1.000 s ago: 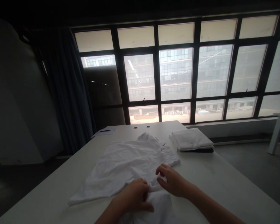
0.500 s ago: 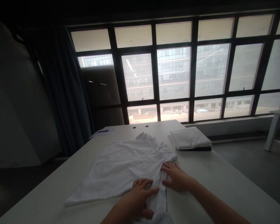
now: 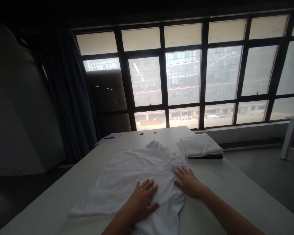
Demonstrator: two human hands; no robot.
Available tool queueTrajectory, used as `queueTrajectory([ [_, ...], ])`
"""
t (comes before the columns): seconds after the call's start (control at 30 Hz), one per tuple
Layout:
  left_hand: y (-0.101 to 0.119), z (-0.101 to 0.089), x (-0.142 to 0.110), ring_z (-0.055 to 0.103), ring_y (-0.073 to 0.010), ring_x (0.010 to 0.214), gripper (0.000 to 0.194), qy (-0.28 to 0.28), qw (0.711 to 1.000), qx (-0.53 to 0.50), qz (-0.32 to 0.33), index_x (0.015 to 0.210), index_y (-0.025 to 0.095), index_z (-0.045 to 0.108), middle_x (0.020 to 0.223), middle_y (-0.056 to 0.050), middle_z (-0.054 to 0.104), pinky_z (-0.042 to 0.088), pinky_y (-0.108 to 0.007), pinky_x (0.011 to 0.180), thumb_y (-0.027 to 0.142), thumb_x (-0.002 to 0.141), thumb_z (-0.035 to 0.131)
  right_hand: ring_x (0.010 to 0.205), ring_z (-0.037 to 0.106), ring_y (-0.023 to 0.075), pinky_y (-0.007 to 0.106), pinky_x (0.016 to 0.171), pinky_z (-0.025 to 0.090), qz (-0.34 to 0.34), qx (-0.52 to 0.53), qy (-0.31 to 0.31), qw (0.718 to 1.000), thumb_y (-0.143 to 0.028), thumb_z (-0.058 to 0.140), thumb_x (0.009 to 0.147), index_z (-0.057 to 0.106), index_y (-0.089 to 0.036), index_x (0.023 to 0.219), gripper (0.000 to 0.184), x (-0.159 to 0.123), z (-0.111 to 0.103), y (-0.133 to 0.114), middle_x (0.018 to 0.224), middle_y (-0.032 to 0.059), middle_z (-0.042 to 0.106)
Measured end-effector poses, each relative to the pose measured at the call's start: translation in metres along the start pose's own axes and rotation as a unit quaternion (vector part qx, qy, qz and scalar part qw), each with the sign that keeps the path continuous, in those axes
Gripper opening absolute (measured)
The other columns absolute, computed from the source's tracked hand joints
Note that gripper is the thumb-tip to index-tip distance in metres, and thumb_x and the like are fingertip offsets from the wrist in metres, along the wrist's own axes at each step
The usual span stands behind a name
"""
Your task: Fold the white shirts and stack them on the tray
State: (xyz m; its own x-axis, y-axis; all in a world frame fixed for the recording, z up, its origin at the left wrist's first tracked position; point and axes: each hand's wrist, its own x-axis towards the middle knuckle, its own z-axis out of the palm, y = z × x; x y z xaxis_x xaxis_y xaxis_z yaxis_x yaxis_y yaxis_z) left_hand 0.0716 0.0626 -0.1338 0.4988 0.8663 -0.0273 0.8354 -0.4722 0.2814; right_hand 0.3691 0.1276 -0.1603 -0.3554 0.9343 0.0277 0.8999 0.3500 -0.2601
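Over the near part of the white garment [image 3: 120, 173], the left hand [image 3: 144, 199] rested palm-down with fingers spread, and the right hand [image 3: 188, 182] lay similarly flat at its right edge, neither gripping anything. The garment lay spread on the tabletop [image 3: 51, 202], beside the folded white cloths [image 3: 199, 144]; it appeared light, soft and prone to creasing, judged best held by its outer edges.
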Motion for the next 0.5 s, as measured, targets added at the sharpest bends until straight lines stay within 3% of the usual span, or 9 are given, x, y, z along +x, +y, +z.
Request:
queueTrajectory([
  [0.1, -0.019, -0.001, -0.004, -0.002, -0.0441, 0.150, 0.095, -0.067, 0.992, 0.023, -0.109, 0.157, 0.036, 0.021, 0.166, -0.007, 0.007, -0.001, -0.080, 0.108, 0.073, 0.078, 0.060, 0.149, 0.018, 0.0366, 0.063, 0.115, 0.016, 0.028, -0.006, -0.049, 0.998, -0.061, 0.040, 0.094, 0.033, -0.028, 0.154, 0.069, -0.001, 0.001, 0.011, 0.162, 0.0104, 0.023],
  [0.17, -0.022, -0.003, -0.008, -0.007, -0.0455, 0.149, 0.102, -0.095, 0.985, 0.027, -0.144, 0.157, 0.035, 0.015, 0.166, -0.006, 0.000, -0.001, -0.083, 0.104, 0.077, 0.075, 0.059, 0.145, 0.028, 0.0383, 0.060, 0.111, 0.028, 0.032, -0.020, -0.059, 0.998, -0.058, 0.047, 0.091, 0.038, -0.025, 0.152, 0.070, -0.005, -0.005, 0.010, 0.159, 0.0146, 0.030],
  [0.23, -0.017, -0.009, -0.013, -0.002, -0.0476, 0.149, 0.107, -0.111, 0.981, 0.025, -0.156, 0.157, 0.036, 0.015, 0.166, -0.006, 0.002, 0.010, -0.082, 0.105, 0.075, 0.071, 0.064, 0.130, 0.049, 0.0378, 0.052, 0.101, 0.041, 0.028, -0.033, -0.062, 0.997, -0.055, 0.054, 0.086, 0.055, -0.021, 0.140, 0.063, -0.009, -0.013, 0.005, 0.145, 0.0187, 0.050],
  [0.27, -0.013, -0.013, -0.015, 0.006, -0.0486, 0.148, 0.107, -0.108, 0.982, 0.023, -0.154, 0.157, 0.035, 0.020, 0.166, -0.007, 0.008, 0.018, -0.079, 0.106, 0.074, 0.069, 0.067, 0.119, 0.058, 0.0359, 0.048, 0.096, 0.046, 0.026, -0.036, -0.063, 0.997, -0.053, 0.056, 0.085, 0.064, -0.019, 0.128, 0.056, -0.011, -0.017, 0.002, 0.133, 0.0193, 0.060],
  [0.33, -0.003, -0.024, -0.019, 0.034, -0.0465, 0.141, 0.094, -0.085, 0.987, 0.021, -0.136, 0.152, 0.033, 0.038, 0.159, -0.012, 0.035, 0.036, -0.065, 0.106, 0.072, 0.071, 0.066, 0.099, 0.067, 0.0309, 0.040, 0.086, 0.049, 0.024, -0.037, -0.059, 0.997, -0.051, 0.053, 0.088, 0.073, -0.016, 0.104, 0.043, -0.013, -0.025, -0.001, 0.107, 0.0183, 0.071],
  [0.4, 0.005, -0.037, -0.021, 0.060, -0.0384, 0.120, 0.073, -0.064, 0.991, 0.022, -0.115, 0.139, 0.031, 0.057, 0.133, -0.013, 0.064, 0.047, -0.050, 0.099, 0.073, 0.079, 0.056, 0.084, 0.069, 0.0263, 0.035, 0.078, 0.049, 0.028, -0.036, -0.051, 0.998, -0.050, 0.048, 0.092, 0.074, -0.015, 0.086, 0.044, -0.012, -0.032, 0.001, 0.088, 0.0164, 0.072],
  [0.5, 0.007, -0.052, -0.019, 0.069, -0.0303, 0.101, 0.058, -0.057, 0.993, 0.013, -0.098, 0.125, 0.030, 0.067, 0.105, -0.008, 0.075, 0.050, -0.038, 0.089, 0.069, 0.089, 0.045, 0.075, 0.066, 0.0211, 0.029, 0.071, 0.046, 0.049, -0.036, -0.018, 0.998, -0.048, 0.048, 0.094, 0.071, -0.015, 0.084, 0.041, -0.005, -0.037, 0.010, 0.081, 0.0122, 0.070],
])
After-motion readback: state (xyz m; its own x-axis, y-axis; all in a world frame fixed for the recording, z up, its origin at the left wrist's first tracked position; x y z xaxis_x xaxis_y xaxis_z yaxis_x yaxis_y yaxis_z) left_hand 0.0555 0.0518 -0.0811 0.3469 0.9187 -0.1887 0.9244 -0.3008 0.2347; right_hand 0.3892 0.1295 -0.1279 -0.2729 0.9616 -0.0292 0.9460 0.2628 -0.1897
